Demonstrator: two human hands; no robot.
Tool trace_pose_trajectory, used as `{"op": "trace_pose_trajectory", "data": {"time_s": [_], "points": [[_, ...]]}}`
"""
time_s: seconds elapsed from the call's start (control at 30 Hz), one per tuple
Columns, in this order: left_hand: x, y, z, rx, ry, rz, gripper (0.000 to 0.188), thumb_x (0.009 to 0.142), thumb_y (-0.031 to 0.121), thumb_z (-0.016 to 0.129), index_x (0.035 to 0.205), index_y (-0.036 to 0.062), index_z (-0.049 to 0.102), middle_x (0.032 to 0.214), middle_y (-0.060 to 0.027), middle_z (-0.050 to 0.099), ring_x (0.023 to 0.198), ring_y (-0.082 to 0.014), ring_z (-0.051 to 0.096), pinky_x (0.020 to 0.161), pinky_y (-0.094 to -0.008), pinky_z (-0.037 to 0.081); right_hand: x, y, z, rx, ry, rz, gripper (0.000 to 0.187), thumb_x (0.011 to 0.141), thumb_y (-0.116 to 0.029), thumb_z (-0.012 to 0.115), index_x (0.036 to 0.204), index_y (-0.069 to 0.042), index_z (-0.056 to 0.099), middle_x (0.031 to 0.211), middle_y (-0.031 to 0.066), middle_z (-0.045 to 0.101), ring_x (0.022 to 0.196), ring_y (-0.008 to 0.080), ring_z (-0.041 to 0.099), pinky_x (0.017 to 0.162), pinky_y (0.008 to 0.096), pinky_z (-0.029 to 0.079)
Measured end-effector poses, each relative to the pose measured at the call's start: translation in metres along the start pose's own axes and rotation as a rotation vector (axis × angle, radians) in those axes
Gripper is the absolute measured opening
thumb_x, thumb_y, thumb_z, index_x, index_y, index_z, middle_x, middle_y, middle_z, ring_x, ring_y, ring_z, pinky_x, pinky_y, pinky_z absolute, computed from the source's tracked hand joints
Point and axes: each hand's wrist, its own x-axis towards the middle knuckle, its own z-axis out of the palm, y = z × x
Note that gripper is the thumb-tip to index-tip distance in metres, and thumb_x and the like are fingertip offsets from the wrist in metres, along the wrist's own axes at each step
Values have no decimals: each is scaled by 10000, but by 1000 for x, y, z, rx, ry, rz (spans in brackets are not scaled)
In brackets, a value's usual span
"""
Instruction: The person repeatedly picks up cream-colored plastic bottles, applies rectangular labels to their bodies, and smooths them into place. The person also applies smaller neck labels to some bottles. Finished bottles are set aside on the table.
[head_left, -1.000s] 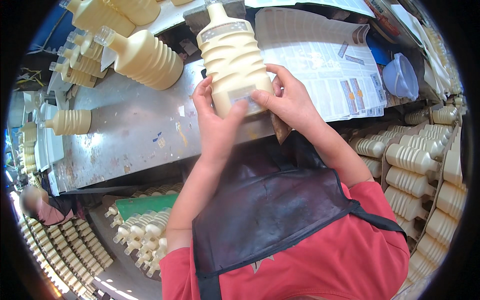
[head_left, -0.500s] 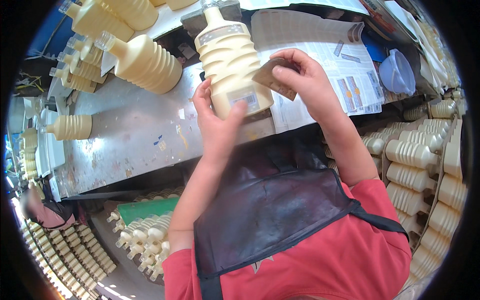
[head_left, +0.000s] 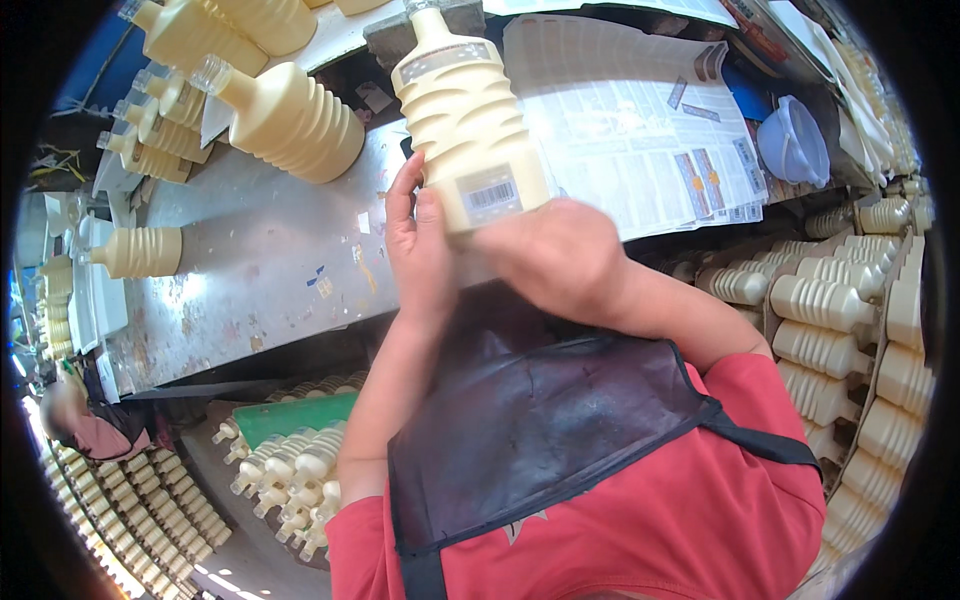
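A cream ribbed plastic bottle (head_left: pixel 470 130) lies on the workbench, neck pointing away from me. A decorated label sits at its shoulder, and a clear barcode label (head_left: pixel 489 195) near its base. My left hand (head_left: pixel 422 245) grips the bottle's lower left side, fingers along the edge and thumb by the base corner. Blurred by motion, my right hand (head_left: pixel 565 255) is curled at the bottle's lower right corner. Its fingertips are hidden, and the flat brown scraper seen earlier does not show. The bottle's neck rests by a grey block (head_left: pixel 385 38).
Printed label sheets (head_left: pixel 620 120) lie right of the bottle, with a pale blue bucket (head_left: pixel 793 145) beyond. More bottles (head_left: pixel 290 120) stand or lie along the metal bench (head_left: pixel 230 300). Racked bottles (head_left: pixel 820 300) fill the right side; others (head_left: pixel 300 470) are stacked below left. Another person (head_left: pixel 100 425) is far left.
My right hand has swung down and left to the bottle's base, and the brown scraper has gone out of sight. My left thumb has drawn back off the barcode label, now fully visible.
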Motion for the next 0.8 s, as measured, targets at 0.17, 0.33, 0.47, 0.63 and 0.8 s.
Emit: {"op": "trace_pose_trajectory", "data": {"time_s": [0.17, 0.33, 0.47, 0.63, 0.8], "points": [[5, -8, 4, 491, 68, 203, 587, 1020, 294, 580, 1480, -23, 399, 1435, -192, 456, 1349, -292, 442, 1166, -423, 327, 18, 2, 5, 340, 200, 594, 363, 930, -2, 623, 1277, -14, 514, 1164, 140, 634, 1068, 184, 638, 942, 339, 511], [9, -7, 14, 639, 82, 248, 602, 1036, 308, 593, 1464, -41, 353, 1432, -204, 451, 1341, -285, 441, 1160, -414, 329, 4, 4, 16, 201, 137, 572, 369, 930, -36, 584, 1287, -5, 491, 1226, 236, 578, 1141, 419, 587, 998, 464, 466], [9, -9, 14, 555, 70, 242, 597, 1036, 294, 606, 1460, -32, 339, 1409, -191, 460, 1321, -262, 441, 1155, -400, 329, -5, 23, 17, 159, 197, 614, 349, 974, -70, 573, 1306, 4, 493, 1241, 204, 578, 1155, 355, 585, 1022, 418, 455], [11, -6, 15, 376, 97, 162, 649, 973, 295, 669, 1435, -46, 366, 1402, -206, 468, 1311, -282, 460, 1152, -413, 340, 6, 36, 4, 266, 245, 642, 435, 943, -43, 660, 1341, 10, 492, 1235, 175, 593, 1154, 267, 622, 997, 344, 490], [13, -1, 13, 278, 102, 96, 633, 944, 266, 700, 1408, -40, 397, 1370, -191, 487, 1300, -276, 473, 1146, -408, 352, 5, 33, -12, -117, 124, 50, 178, 868, 50, 693, 1029, -17, 724, 974, 135, 748, 876, 263, 737, 770, 361, 587]]}}
